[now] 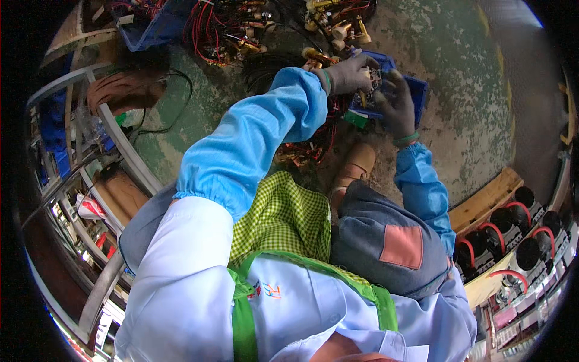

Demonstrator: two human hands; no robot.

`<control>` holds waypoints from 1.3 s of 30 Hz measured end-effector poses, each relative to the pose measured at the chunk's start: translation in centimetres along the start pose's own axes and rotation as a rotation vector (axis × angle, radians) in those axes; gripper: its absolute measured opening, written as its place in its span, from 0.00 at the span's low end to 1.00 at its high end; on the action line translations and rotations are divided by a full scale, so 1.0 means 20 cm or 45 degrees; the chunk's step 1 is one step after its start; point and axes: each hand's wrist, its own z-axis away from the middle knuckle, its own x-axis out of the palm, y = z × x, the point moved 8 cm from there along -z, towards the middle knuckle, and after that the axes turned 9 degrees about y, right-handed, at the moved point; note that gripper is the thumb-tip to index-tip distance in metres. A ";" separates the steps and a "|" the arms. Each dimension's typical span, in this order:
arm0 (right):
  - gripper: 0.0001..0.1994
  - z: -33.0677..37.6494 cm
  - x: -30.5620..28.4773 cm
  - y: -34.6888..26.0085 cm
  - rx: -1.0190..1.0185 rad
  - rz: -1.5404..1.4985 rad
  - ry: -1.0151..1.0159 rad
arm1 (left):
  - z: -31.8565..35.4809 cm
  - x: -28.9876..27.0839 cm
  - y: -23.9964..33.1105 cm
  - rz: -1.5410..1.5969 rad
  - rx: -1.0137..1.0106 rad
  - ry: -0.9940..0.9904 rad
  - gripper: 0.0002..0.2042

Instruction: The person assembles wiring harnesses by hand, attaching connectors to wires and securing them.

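My left hand (pixel 348 75), in a grey glove, reaches to the near side of a small blue bin (pixel 417 96). Its fingers are closed by a pale, brass-toned piece (pixel 364 96), but the glove hides what exactly they grip. Over the same bin is my right hand (pixel 397 110), also gloved in grey, with thumb and fingers curved and apart. Small metal parts (pixel 375 79) show in the bin between both hands. A green piece (pixel 356 119) sits at the bin's near left corner. Red and dark wires with brass fittings (pixel 319 57) lie just left of my left hand.
Bundles of red wires (pixel 208 30) with brass ends spread across the worn green floor. A larger blue crate (pixel 145 33) stands at the far left. Metal framing (pixel 120 139) borders the left side; a wooden plank (pixel 488 199) and black parts with red hoses (pixel 528 253) line the right.
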 end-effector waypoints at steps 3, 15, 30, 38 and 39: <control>0.27 -0.02 0.00 0.06 -0.029 0.099 -0.098 | 0.02 0.02 0.01 0.150 -0.134 -0.033 0.32; 0.20 0.01 0.06 -0.05 -0.516 0.891 -0.284 | -0.07 0.07 -0.07 -0.062 -0.282 -0.097 0.39; 0.17 0.01 0.00 0.07 -0.181 0.801 -0.354 | 0.12 0.08 0.13 -0.335 -0.006 0.020 0.26; 0.15 -0.13 -0.03 -0.10 -0.036 0.475 -0.414 | 0.78 -0.29 0.22 -0.668 0.374 -0.130 0.23; 0.15 -0.15 0.04 -0.18 -0.113 0.531 -0.512 | 0.83 -0.39 0.16 -0.577 0.263 -0.132 0.24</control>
